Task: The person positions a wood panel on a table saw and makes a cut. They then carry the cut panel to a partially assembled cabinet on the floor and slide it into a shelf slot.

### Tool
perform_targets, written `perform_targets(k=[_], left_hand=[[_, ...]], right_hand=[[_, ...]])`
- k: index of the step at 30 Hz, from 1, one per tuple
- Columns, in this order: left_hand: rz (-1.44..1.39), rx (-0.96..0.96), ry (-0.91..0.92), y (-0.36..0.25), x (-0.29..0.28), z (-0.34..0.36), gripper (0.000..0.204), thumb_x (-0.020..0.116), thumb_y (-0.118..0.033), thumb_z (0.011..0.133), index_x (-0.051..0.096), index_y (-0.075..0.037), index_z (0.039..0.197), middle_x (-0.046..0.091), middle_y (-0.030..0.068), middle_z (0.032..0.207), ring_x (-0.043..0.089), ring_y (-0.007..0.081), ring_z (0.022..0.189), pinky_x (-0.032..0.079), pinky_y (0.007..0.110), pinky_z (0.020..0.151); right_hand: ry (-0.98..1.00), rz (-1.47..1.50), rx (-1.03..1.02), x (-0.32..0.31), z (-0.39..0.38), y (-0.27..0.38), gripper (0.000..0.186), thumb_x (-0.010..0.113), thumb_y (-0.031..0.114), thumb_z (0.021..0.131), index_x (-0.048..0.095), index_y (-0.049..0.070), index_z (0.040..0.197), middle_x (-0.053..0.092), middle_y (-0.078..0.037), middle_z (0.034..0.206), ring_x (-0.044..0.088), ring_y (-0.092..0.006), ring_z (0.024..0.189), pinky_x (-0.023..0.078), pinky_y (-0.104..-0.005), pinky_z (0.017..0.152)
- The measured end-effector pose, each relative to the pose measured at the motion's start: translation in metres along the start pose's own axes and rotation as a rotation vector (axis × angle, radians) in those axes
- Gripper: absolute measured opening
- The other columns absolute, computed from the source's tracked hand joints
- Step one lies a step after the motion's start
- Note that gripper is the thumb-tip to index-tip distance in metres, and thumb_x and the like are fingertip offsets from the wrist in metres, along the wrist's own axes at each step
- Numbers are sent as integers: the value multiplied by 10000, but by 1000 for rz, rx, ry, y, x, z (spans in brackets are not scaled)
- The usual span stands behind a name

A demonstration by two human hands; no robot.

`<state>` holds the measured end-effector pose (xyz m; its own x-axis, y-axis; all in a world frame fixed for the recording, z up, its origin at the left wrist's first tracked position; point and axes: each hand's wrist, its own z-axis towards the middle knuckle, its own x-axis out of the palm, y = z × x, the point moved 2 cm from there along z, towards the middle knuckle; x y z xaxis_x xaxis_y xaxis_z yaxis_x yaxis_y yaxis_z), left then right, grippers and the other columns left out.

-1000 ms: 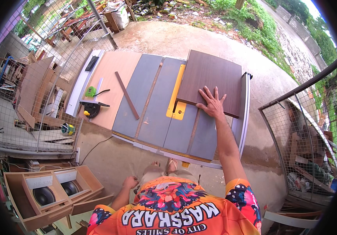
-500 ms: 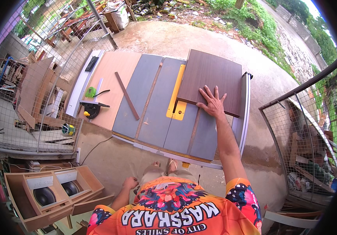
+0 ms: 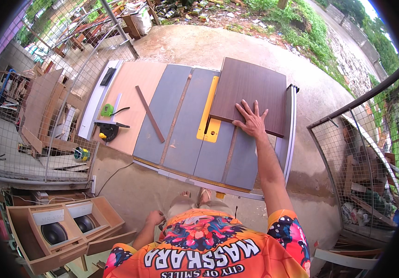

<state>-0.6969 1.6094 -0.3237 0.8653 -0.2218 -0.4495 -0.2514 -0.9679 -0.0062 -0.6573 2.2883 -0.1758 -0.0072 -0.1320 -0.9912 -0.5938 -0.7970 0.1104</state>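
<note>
My right hand (image 3: 253,121) lies with fingers spread on the near part of a dark brown wooden board (image 3: 253,83). The board rests on a grey table saw (image 3: 181,139), over part of its yellow insert (image 3: 212,129) and beside the right fence (image 3: 291,120). My left hand (image 3: 155,218) hangs by my left leg, below the saw's front edge, fingers curled; whatever they may hold is hidden. On the pale wooden extension (image 3: 134,120) lie a narrow dark strip (image 3: 149,113), a green tape measure (image 3: 107,110) and a black-and-yellow tool (image 3: 109,132).
A wire-mesh gate (image 3: 53,129) flanks the saw at left, another (image 3: 357,153) at right, with wood scraps behind both. A wooden speaker cabinet (image 3: 65,217) lies at lower left, near a cable (image 3: 111,178). Concrete ground (image 3: 246,46) meets weeds beyond the saw.
The brown board and my right hand on it have shifted slightly forward, away from me. My left hand stays low at my side.
</note>
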Motion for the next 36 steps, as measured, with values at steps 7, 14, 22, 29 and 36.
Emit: perform_targets(k=[7,14,22,29,36], left_hand=[[-8,-22,6,-4,-3,-4,501,780,-425,845,739,-229,1304,699,127,1346,647,327,1266,516,467,1074],[-12,5,4,5,1,3,504,774,-417,839,740,-223,1303,697,124,1350,646,329,1268,512,469,1081],[-38,-23,11,4,-4,-1,535,800,-403,811,739,-205,1305,695,136,1352,644,329,1271,508,464,1086],[-26,-34,18,7,-4,-5,550,804,-390,800,741,-176,1303,700,140,1343,650,312,1266,512,442,1081],[-7,-12,-36,23,8,-11,501,778,-344,796,763,-165,1264,745,142,1241,710,315,1152,548,432,1029]], right_hand=[[12,2,13,-3,0,-1,923,542,868,818,311,470,1617,194,113,1739,61,-370,1616,-15,-847,1170],[23,6,12,-6,3,2,920,545,866,818,309,474,1616,196,114,1738,57,-367,1617,-15,-843,1174],[15,3,13,-4,5,-2,917,540,867,821,308,474,1616,188,117,1740,53,-364,1617,-14,-844,1174],[-5,13,2,-3,10,-4,928,532,881,810,309,475,1615,199,114,1737,63,-364,1617,-5,-845,1175],[-29,3,-21,-9,18,-10,858,545,821,859,322,476,1612,217,105,1735,79,-387,1612,18,-845,1170]])
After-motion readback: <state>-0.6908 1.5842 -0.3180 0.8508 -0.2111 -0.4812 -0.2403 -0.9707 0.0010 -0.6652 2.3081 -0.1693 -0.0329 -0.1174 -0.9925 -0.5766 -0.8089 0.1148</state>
